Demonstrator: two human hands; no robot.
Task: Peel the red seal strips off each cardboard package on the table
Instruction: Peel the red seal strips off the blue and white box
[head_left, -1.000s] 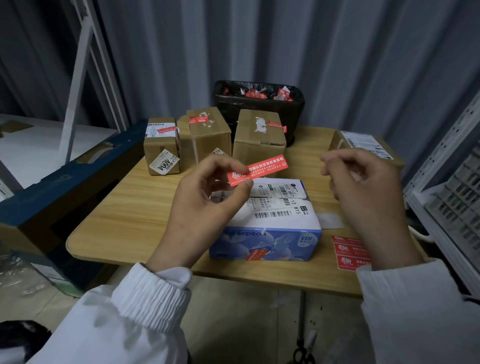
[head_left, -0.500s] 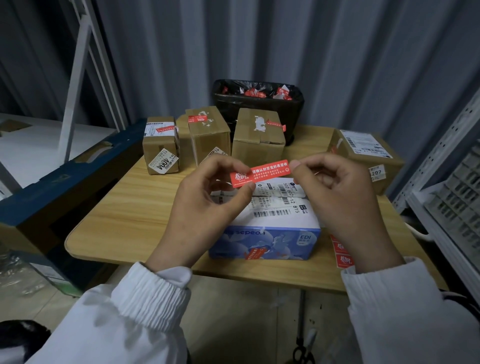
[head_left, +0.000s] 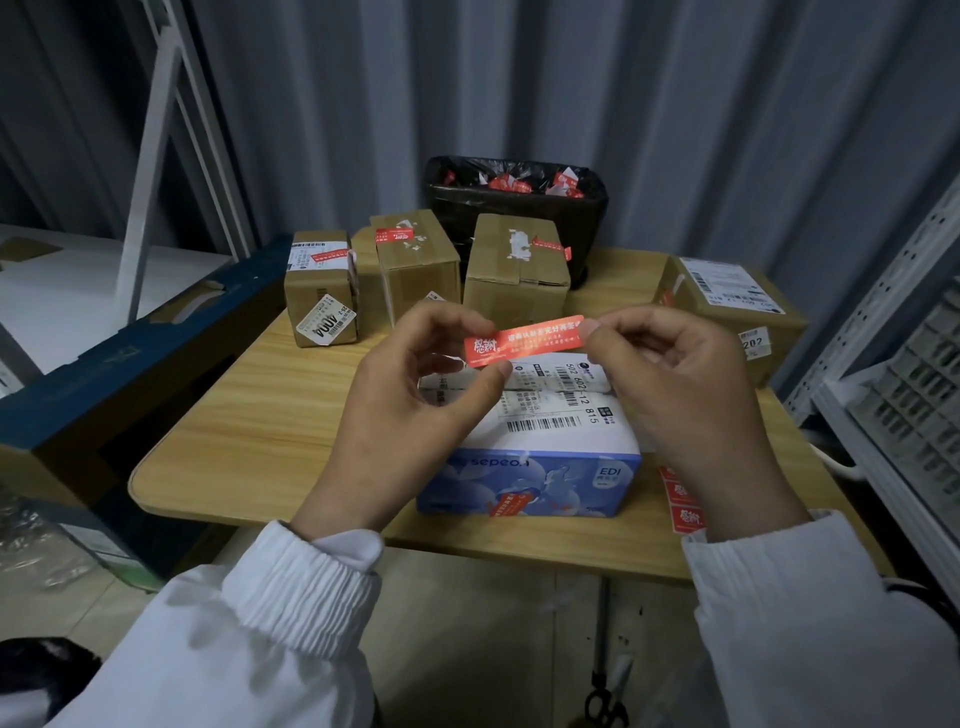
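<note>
You are holding a red seal strip (head_left: 524, 340) stretched level between both hands, clear of any package and just above the blue-and-white carton (head_left: 530, 483). Your left hand (head_left: 410, 410) is pinching the strip's left end between thumb and forefinger. Your right hand (head_left: 685, 395) is pinching the right end the same way. The remaining fingers of both hands are curling loosely inward and touching nothing. White sleeves (head_left: 291, 597) are covering both of your wrists.

The carton is lying near the front edge of the wooden table (head_left: 270, 415), a white shipping label facing up on its top. Another red strip (head_left: 511, 505) is sticking to its near face.

Along the far side of the table, three cardboard packages are standing in a row. The left package (head_left: 319, 301), the middle package (head_left: 415, 275) and the third package (head_left: 514, 286) are each carrying a red strip on top. A fourth cardboard package (head_left: 737, 322) is sitting apart at the right edge, partly behind your right hand.

Behind the row, a bin lined with a black bag (head_left: 514, 202) is holding a scatter of crumpled red strips. A sheet of red stickers (head_left: 683, 501) is lying on the table just beside your right wrist. Below the table, a pair of scissors (head_left: 605, 701) is hanging near the table leg. White shelving (head_left: 909, 374) is standing at your right.
</note>
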